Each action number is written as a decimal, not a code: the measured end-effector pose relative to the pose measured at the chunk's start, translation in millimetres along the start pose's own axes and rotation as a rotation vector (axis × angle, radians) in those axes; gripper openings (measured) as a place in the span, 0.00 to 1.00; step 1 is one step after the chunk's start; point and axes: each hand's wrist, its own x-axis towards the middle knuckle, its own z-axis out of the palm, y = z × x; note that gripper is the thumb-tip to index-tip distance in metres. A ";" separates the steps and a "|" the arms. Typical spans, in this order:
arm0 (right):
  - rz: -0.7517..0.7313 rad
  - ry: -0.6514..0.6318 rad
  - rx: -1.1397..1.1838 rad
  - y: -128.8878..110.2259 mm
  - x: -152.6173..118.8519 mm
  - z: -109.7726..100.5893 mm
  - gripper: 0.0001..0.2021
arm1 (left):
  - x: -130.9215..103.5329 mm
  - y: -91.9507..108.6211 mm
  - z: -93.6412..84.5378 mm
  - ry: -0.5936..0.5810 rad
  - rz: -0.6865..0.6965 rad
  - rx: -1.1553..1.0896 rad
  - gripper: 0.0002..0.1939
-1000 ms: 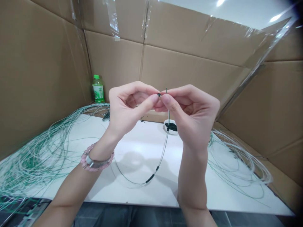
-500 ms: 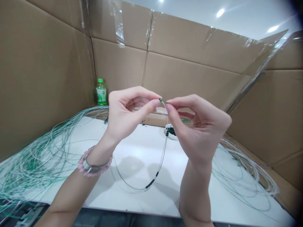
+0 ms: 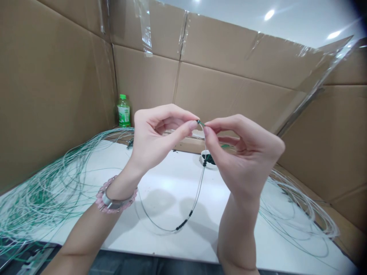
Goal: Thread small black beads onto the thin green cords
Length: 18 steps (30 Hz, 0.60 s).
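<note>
My left hand [image 3: 163, 133] pinches a small dark bead [image 3: 198, 121] between thumb and index finger, held up above the table. Just right of it, my right hand [image 3: 241, 149] has thumb and index finger closed on a short green cord end [image 3: 202, 124]. From between the hands a thin white and green cord [image 3: 199, 187] hangs down in a long loop. Several black beads [image 3: 182, 224] sit along its lower curve, and a small dark cluster [image 3: 204, 163] hangs higher up. A white bowl of dark beads [image 3: 210, 158] stands partly hidden behind my right hand.
A big tangle of green and white cords [image 3: 54, 179] covers the left of the white table [image 3: 160, 240]. More coiled cords [image 3: 304, 214] lie at the right. A green bottle [image 3: 124, 111] stands at the back left. Cardboard walls [image 3: 229, 68] enclose the table.
Both hands appear slightly further right in the picture, as does the background. The pinch on the bead and cord stays the same; the hanging loop has hardly shifted.
</note>
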 end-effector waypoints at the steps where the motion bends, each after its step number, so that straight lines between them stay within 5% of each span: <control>1: 0.001 -0.002 -0.004 0.0 0.1 -0.2 0.06 | 0.0 0.2 0.0 0.000 -0.005 -0.002 0.04; 18: 0.012 -0.025 -0.027 0.5 -1.0 -0.4 0.07 | 1.0 -4.7 0.1 -0.012 0.045 -0.007 0.05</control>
